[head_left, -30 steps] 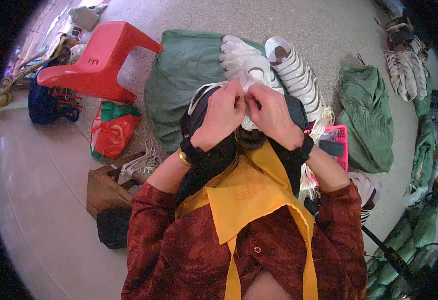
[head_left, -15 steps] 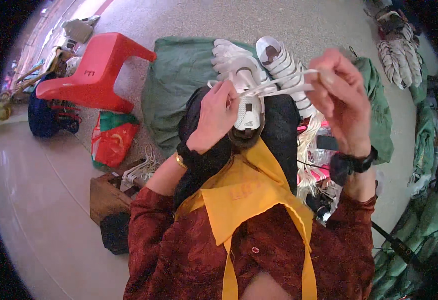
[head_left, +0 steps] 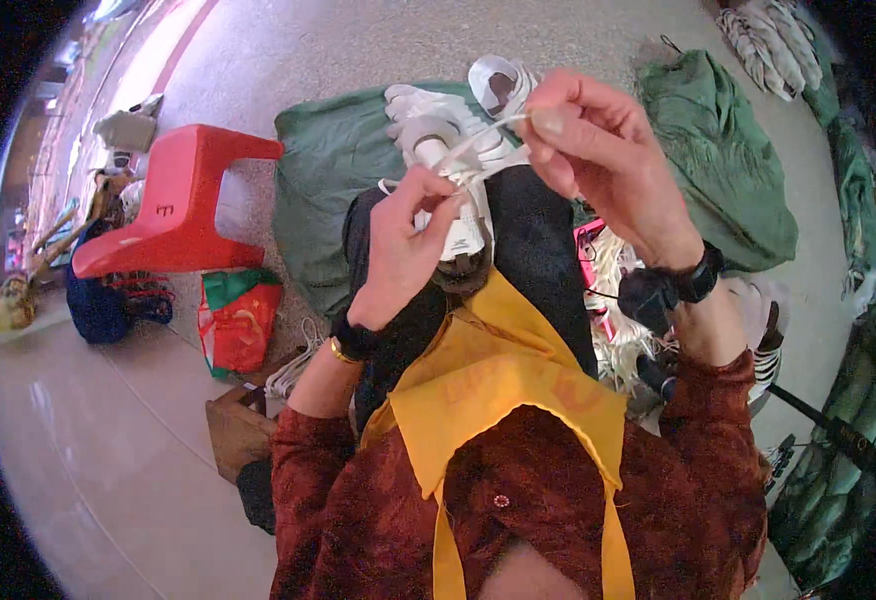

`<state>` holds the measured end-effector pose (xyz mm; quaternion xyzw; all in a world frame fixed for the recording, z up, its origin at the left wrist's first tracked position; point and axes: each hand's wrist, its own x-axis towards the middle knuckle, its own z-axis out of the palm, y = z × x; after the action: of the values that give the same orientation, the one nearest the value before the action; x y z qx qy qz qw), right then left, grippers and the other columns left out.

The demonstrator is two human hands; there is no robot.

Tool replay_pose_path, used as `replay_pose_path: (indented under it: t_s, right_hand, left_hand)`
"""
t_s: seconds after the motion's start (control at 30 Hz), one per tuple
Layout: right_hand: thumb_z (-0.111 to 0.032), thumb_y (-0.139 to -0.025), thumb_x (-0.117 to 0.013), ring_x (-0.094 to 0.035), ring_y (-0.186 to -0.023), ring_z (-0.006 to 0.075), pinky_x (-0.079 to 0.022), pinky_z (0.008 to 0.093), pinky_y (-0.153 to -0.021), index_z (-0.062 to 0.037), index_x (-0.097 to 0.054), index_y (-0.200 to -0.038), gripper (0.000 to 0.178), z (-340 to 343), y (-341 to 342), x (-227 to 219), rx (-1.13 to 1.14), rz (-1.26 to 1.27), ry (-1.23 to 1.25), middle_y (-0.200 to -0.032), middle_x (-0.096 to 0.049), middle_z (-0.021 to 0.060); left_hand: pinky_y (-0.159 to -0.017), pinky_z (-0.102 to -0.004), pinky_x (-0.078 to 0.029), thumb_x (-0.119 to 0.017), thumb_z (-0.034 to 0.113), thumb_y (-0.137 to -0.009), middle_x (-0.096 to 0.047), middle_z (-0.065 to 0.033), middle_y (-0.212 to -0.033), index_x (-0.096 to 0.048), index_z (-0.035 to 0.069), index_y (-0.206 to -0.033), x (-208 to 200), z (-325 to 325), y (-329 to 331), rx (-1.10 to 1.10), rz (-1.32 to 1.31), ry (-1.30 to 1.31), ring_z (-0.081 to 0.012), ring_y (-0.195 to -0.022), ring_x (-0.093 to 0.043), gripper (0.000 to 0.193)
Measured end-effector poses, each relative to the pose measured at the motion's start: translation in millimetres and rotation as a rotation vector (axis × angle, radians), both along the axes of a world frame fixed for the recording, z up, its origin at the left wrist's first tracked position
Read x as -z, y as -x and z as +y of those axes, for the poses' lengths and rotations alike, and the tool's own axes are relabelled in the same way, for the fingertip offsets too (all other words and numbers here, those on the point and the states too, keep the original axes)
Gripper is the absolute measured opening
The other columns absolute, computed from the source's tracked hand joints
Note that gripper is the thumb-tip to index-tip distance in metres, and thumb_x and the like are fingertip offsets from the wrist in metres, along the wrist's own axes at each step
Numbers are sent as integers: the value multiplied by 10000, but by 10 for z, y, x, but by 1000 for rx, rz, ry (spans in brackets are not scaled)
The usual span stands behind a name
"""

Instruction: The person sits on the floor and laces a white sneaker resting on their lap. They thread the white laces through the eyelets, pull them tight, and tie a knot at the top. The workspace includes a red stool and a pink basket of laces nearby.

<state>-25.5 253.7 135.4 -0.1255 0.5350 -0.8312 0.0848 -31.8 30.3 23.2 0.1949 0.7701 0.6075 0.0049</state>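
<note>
A white shoe (head_left: 466, 232) rests between my thighs, its dark-lined heel toward me and its toe pointing away. Over its front opening, my left hand (head_left: 405, 245) pinches white shoelace close to the shoe. My right hand (head_left: 603, 150), raised to the right, holds a white shoelace (head_left: 488, 135) between thumb and fingers. The lace stretches across from one hand to the other, above the shoe. Just beyond the shoe lie several more white shoes (head_left: 420, 103), nested in a row. The lacing itself is partly hidden by my left fingers.
A green cloth (head_left: 318, 180) lies under the shoe pile; another green sack (head_left: 723, 150) is at the right. White laces (head_left: 613, 345) hang beside my right thigh. A red plastic chair (head_left: 173, 205), a red-green bag (head_left: 238, 325) and a wooden box (head_left: 238, 430) are at the left.
My view has shifted. Both hands still grip the lace; the right hand has come leftward and up slightly in the picture, and the shoe still lies in my lap.
</note>
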Motion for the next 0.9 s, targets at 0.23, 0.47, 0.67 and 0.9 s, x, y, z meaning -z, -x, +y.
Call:
replay_pose_path:
  t_s: [0.23, 0.47, 0.67, 0.9]
  right_hand:
    - [-188, -990, -667, -565, -665, 56, -448, 205, -610, -62, -678, -988, 127, 232, -49, 236, 24, -74, 40, -818, -639, -9]
    - [-192, -975, -682, -580, -637, 34, -455, 196, -575, -46, -694, -968, 147, 131, -52, 109, 23, 36, -63, -765, -647, -25]
    - [-172, -987, -658, -544, -610, 57, -408, 205, -536, -27, -669, -993, 146, 28, -24, -20, -40, 132, -138, -784, -635, 13]
    - [-161, -965, -688, -547, -611, 40, -422, 199, -543, -24, -686, -982, 138, -8, 11, -67, -47, 146, -89, -759, -631, -9]
  left_hand:
    - [-704, -234, -503, -699, -1, -925, -641, -16, -824, -590, 12, -945, 5, -111, -34, 11, -80, 17, -57, -759, -608, 111]
    - [-722, -230, -509, -687, -8, -932, -662, -23, -859, -602, 5, -959, -83, -65, -80, 47, -99, 49, -61, -792, -631, 91]
    - [-743, -245, -525, -655, -24, -946, -674, -48, -955, -627, -5, -996, -151, -44, -98, 43, -112, 12, -82, -820, -652, 61]
    - [-731, -244, -523, -622, -50, -952, -662, -46, -937, -592, -13, -1017, -248, -64, -116, 7, -74, 6, -94, -829, -656, 80]
